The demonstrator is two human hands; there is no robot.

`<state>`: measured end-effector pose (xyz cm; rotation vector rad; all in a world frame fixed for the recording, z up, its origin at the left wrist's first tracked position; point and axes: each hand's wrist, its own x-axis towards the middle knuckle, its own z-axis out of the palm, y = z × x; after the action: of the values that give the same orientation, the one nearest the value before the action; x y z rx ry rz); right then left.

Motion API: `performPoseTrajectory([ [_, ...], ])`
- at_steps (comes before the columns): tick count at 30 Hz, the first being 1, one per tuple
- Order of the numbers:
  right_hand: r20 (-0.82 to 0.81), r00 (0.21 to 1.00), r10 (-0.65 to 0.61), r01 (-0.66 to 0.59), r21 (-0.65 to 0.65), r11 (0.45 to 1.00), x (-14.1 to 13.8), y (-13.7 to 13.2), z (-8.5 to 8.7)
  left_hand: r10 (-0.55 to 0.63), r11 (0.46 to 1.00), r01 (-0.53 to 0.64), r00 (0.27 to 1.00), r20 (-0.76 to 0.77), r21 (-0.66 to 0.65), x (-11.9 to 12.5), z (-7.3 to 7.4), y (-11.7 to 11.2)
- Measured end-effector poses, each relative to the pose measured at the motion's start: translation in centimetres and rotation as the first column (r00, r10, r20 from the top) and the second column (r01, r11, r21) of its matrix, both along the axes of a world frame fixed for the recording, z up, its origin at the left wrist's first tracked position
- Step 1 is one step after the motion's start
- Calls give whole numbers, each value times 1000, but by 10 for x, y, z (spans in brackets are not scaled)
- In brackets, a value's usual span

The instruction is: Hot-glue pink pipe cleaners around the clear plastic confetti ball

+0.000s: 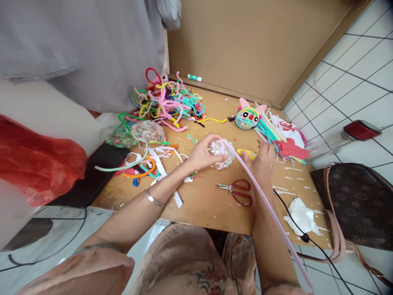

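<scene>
Left hand [204, 151] grips clear ball [216, 148] over bench [202, 200]; right hand [260, 159] at yellow glue gun [247, 153], grip unclear. Ball likely light, slippery, dentable: pinch sides. Lilac pipe cleaner [274, 216] looks soft, bendable; hold near ball.

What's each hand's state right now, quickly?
Left hand: holding the clear ball.
Right hand: at the yellow tool; whether it grips cannot be told.

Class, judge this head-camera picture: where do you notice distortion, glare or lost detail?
Head view: the red-capped bottle looks stretched near the right edge; the bracelet shines brightly; the clear ball in the left hand is too small for fine detail; the scissors look reasonably crisp.
</scene>
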<state>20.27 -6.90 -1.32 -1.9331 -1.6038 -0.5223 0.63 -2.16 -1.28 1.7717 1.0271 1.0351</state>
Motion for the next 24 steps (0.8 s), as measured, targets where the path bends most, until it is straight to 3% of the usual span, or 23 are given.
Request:
performPoseTrajectory([
  [1,-21,987,159,-158,58,986,-5,-3,4,-5,1000,5,1000,2,2,0,0,0],
  [3,-40,905,423,-414,141,899,-16,-8,11,-8,1000,8,1000,1,10,0,-1,1],
  [6,-43,826,562,-546,188,816,-31,-16,15,-6,999,6,1000,-3,31,0,-2,1],
  [12,-111,778,619,-565,310,765,-37,-19,12,-16,1000,16,1000,6,-4,1,-1,-1],
  [17,-208,780,590,-525,295,798,-37,-18,10,-19,1000,19,1000,22,-12,2,-2,1],
  [24,-182,792,583,-524,287,802,-39,-17,10,-17,999,18,1000,24,-28,2,-1,-1],
])
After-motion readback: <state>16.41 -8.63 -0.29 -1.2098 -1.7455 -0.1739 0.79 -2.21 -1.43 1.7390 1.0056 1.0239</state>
